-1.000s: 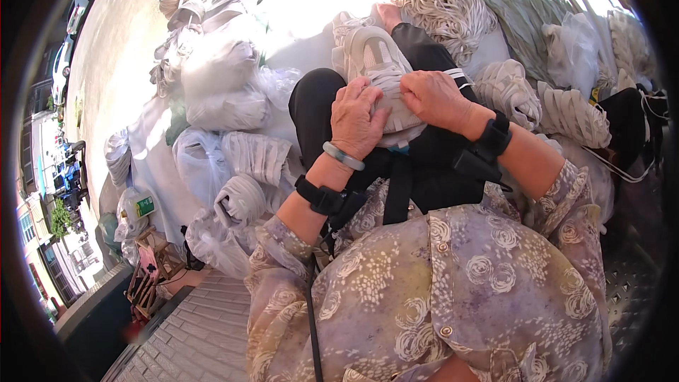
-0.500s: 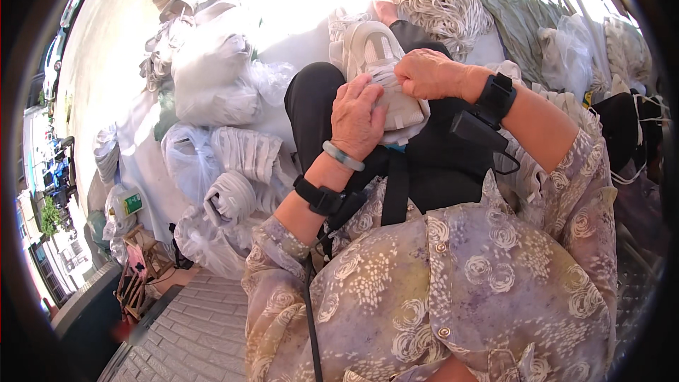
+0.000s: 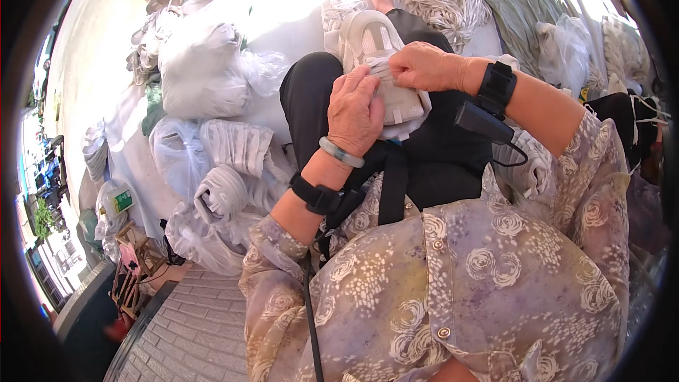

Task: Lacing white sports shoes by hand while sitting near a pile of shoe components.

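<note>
A pale beige shoe upper with a mesh toe rests across my lap, its toe pointing away from me. My left hand grips its left edge, with the fingers bent over the lacing area and the thumb partly out of sight. On the opposite side my right hand is closed in a pinch at a white shoelace over the middle of the upper. The exact grip of the right fingertips is hidden behind the knuckles.
A heap of white laces lies beyond my right knee. To the left are stuffed plastic bags and stacked shoe uppers. A small wooden chair stands at the lower left, near grey paving.
The view has shifted slightly. My right hand has moved a little left and up along the shoe upper; my left hand keeps its grip.
</note>
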{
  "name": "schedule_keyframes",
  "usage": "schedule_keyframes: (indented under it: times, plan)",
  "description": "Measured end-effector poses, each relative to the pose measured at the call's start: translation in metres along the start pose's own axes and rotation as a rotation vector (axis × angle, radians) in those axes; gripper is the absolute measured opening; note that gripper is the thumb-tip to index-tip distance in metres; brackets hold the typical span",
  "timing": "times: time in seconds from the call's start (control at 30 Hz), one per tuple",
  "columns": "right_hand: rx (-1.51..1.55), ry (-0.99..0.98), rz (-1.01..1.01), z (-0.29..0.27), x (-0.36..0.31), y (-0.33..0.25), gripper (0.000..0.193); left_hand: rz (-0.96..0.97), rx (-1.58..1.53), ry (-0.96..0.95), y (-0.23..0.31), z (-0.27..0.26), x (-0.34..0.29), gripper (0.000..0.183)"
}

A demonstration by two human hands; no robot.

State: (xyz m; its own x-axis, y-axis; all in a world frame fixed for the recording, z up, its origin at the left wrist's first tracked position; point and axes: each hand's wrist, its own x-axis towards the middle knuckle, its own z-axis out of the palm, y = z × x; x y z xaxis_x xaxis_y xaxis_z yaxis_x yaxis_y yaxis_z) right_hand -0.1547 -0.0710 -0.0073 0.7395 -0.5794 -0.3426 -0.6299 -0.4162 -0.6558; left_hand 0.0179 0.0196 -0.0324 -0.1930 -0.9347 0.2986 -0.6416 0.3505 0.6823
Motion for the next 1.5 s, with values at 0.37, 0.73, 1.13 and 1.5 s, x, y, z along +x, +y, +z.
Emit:
schedule_keyframes:
  times: [0.37,0.73,1.13,1.5]
  plan:
    - [0.221,0.346,0.109,0.018,-0.039,-0.004,0.012,-0.003,0.018,-0.015,0.007,0.006,0.005,0.017]
    - [0.003,0.492,0.146,0.041,-0.026,-0.020,0.009,-0.014,0.054,-0.069,0.008,0.009,0.006,0.018]
    - [-0.003,0.459,0.151,0.048,-0.023,-0.013,0.008,0.069,0.150,-0.020,0.010,0.016,0.006,0.017]
    - [0.137,0.351,0.090,0.026,-0.034,0.002,0.014,0.068,0.186,-0.209,0.003,0.026,0.026,0.011]
